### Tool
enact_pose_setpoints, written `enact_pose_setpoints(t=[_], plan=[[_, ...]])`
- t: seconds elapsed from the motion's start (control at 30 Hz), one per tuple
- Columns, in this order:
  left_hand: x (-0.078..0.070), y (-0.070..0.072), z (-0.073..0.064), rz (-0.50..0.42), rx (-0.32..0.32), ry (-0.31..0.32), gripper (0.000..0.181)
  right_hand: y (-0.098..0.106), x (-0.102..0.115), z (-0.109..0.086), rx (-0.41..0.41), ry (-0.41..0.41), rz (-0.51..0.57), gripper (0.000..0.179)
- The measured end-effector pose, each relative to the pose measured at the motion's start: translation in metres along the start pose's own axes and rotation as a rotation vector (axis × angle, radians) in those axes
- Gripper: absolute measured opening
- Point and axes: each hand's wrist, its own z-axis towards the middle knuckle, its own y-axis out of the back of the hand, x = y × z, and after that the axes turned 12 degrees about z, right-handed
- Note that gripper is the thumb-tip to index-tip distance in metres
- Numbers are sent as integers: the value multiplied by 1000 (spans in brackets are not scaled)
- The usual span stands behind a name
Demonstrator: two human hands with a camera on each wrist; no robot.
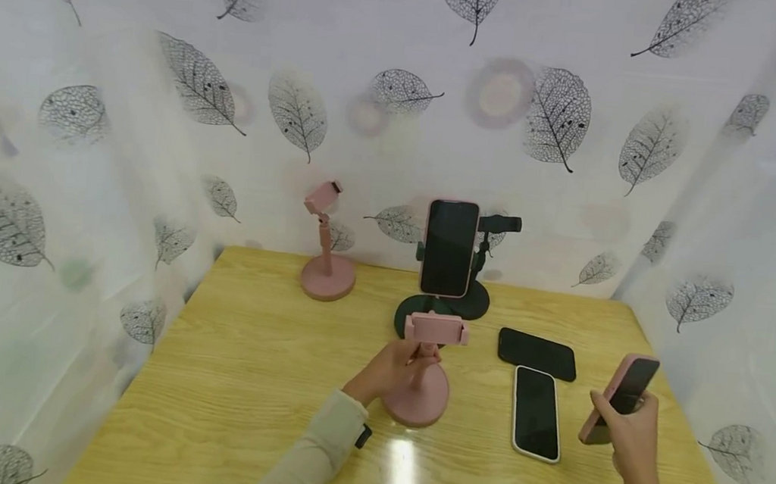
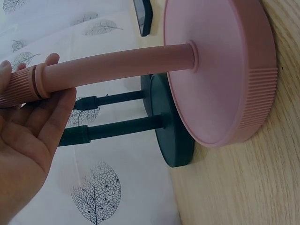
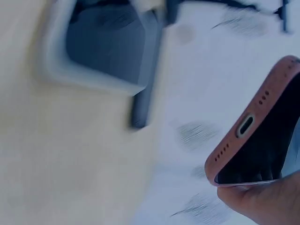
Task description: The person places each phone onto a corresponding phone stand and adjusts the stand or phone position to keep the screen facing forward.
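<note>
My left hand (image 1: 391, 370) grips the ribbed collar on the stem of a pink phone stand (image 1: 416, 400), whose round base is on the table. The stand's clamp (image 1: 437, 329) faces me with no phone in it. In the left wrist view the fingers (image 2: 56, 108) wrap the pink stem (image 2: 117, 65) near its collar. At the right, my right hand (image 1: 634, 436) holds a phone in a pink case (image 1: 615, 404) by its sides, raised and tilted. The right wrist view shows the case's charging-port edge (image 3: 246, 125) and the thumb (image 3: 253, 199) against it.
A white-cased phone (image 1: 537, 413) and a black phone (image 1: 536, 353) lie on the wooden table (image 1: 247, 383). Behind stand a green phone stand (image 1: 409, 316) bearing a phone (image 1: 451, 247), a dark stand (image 1: 475, 302) and another pink stand (image 1: 327, 277). A leaf-patterned curtain (image 1: 366, 172) hangs behind.
</note>
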Motion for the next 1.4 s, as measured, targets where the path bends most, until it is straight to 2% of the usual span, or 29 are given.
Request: enact_pose_setpoints(t=[0.07,0.2,0.27,0.33,0.47,0.57,0.7,0.8,0.97,1.1,1.2,1.4], plan=[[0,1,-1,-12,1,4,15,-14,21,-12,-22,95,101,45],[2,2,0,-9,2,-2,17,-43,63,-39,-20,248,257,48],[2,3,0,-3,9,-3,18,-56,81,-52,19,334,323,48],[2,6,0,3,17,-4,19,-70,96,-64,93,430,396,47],[3,9,1,6,26,-18,19,-99,116,-86,266,611,424,49],[4,10,2,15,26,-35,16,-121,122,-96,311,684,311,49],[5,10,3,30,30,-83,13,-145,120,-101,281,710,99,58],[5,11,2,36,21,-127,14,-158,116,-101,297,720,27,68],[9,11,0,45,-3,-172,11,-175,111,-98,352,712,22,74],[11,10,1,91,-16,-208,9,-183,107,-97,346,699,12,74],[11,11,2,118,-26,-207,14,-187,104,-97,341,699,28,75],[11,10,3,117,-1,-178,21,-191,100,-98,310,676,79,76]])
